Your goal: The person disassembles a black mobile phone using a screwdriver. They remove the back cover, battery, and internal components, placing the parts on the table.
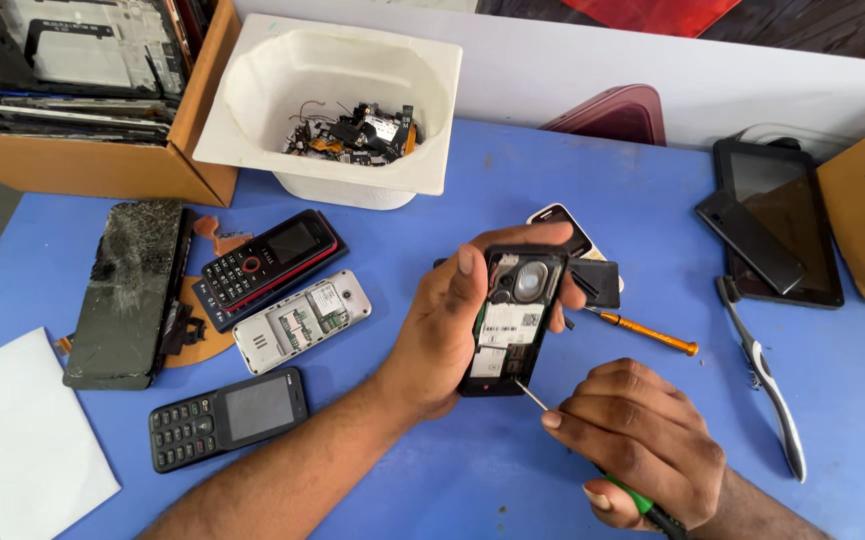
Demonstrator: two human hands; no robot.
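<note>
Blue table (552, 200): hands hold white-labelled phone (509, 322), green-handled screwdriver (592, 455).

On the blue counter (552, 190), the left hand (452, 330) holds an opened black keypad phone with its back cover off (512, 320) near the middle, and the right hand (637, 435) sits just before it with a green-handled screwdriver (642, 500) whose tip touches the phone's lower edge. Left of them lie a silver phone body (302, 320), a black and red keypad phone (267, 258), a black keypad phone (227, 415) and a cracked dark touchscreen panel (132, 290). Behind stand a white plastic tub of small parts (242, 130) and a brown cardboard box (102, 165); to the right lie an orange-handled screwdriver (652, 333), a grey and white toothbrush (767, 385) and a black tablet (782, 225).
</note>
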